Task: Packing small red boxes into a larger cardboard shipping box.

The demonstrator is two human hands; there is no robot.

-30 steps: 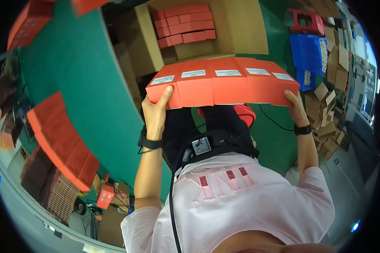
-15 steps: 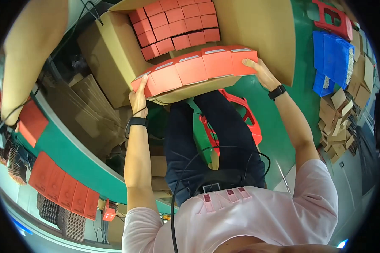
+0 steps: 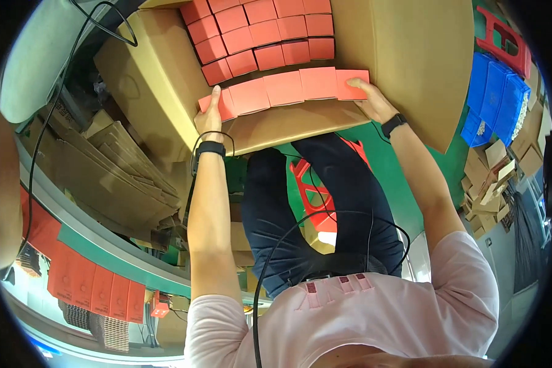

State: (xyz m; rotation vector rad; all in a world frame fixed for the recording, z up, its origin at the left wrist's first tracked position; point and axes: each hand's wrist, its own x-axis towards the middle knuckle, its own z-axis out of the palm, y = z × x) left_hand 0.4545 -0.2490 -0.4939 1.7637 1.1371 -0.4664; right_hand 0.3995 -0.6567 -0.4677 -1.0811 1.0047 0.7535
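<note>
A row of several red boxes [image 3: 283,91] is squeezed end to end between my two hands. My left hand [image 3: 208,116] presses the left end of the row, thumb on top. My right hand [image 3: 377,104] grips the right end, its thumb lying over the last box. The row is inside the mouth of a large brown carton [image 3: 405,73], just behind its near wall. Beyond it, more red boxes [image 3: 264,34] are packed in the carton in neat rows. My fingers below the thumbs are mostly hidden.
Flattened cardboard [image 3: 110,165] leans left of the carton. On the bench at lower left lie more red boxes [image 3: 95,287]. Another person's arm [image 3: 1,190] shows at the left edge. Blue bins [image 3: 490,92] and cardboard pieces [image 3: 487,184] are at right. A red stool [image 3: 316,190] stands by my legs.
The row of boxes has gone from above the carton's near edge down into its mouth, its tops now facing up. Both hands moved with it, still gripping. The other person's arm shifted left.
</note>
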